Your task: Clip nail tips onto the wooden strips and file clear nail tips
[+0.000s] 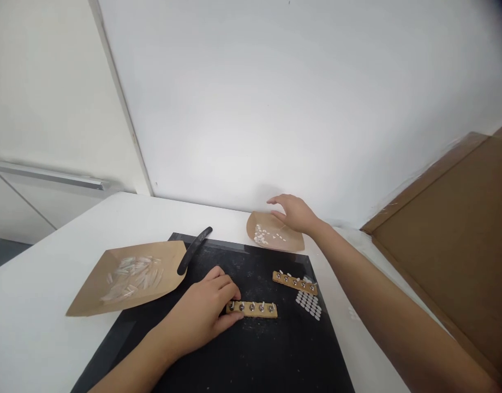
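My left hand (212, 303) grips the left end of a short tan strip (257, 310) between thumb and fingers. A row of several small shiny metal posts, like toggle switches, stands along it. My right hand (292, 211) hovers over the far edge of a small brown paper tray (292, 240), thumb and fingers apart with nothing visible between them. Small white pieces (261, 234) lie mostly at that tray's left end. A second tan strip (295, 282) with similar metal posts rests on the black mat, to the right of the held one.
Several white oval pieces (308, 304) lie in rows on the black mat (284, 360). At left, a larger brown paper tray (91, 289) holds clear, thin pieces (138, 275). A black curved handle-like object (195, 251) touches its right edge. A white wall stands behind, a brown panel (447, 207) at right.
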